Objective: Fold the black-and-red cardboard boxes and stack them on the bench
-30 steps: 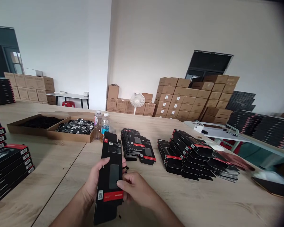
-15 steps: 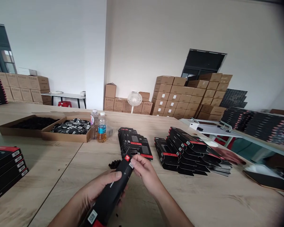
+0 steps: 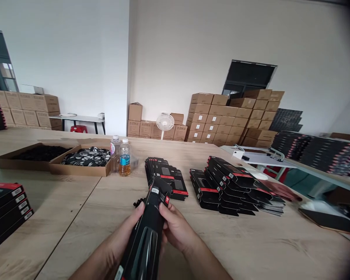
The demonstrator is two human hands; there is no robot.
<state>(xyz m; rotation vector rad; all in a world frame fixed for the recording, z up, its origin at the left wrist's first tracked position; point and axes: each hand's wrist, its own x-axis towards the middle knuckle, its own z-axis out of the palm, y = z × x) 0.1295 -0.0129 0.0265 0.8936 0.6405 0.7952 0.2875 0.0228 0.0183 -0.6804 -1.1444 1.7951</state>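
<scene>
While both hands close around one black box (image 3: 148,235), a stack of flat black boxes (image 3: 6,208) with white labels lies on the table (image 3: 67,194), well left of the left hand (image 3: 125,237). Ahead and left of that hand, two cardboard trays sit side by side: one (image 3: 32,161) holds dark pieces, and the other (image 3: 81,169) holds black-and-white printed pieces. Two plastic bottles (image 3: 125,159) stand just beyond the second tray's right end, straight ahead of the left hand.

The left hand is wrapped around the box's left side, and the right hand (image 3: 175,229) grips its right side, so neither hand is open. The box tilts, its upper end pointing away from the person and its lower end running out of view. Small black bits (image 3: 138,202) lie on the table just beyond the left hand, beside the box.

Directly ahead of the right hand is a leaning row of black boxes (image 3: 165,179). Farther right of that hand are larger overlapping stacks of black boxes (image 3: 227,184), then a white board (image 3: 259,159).
</scene>
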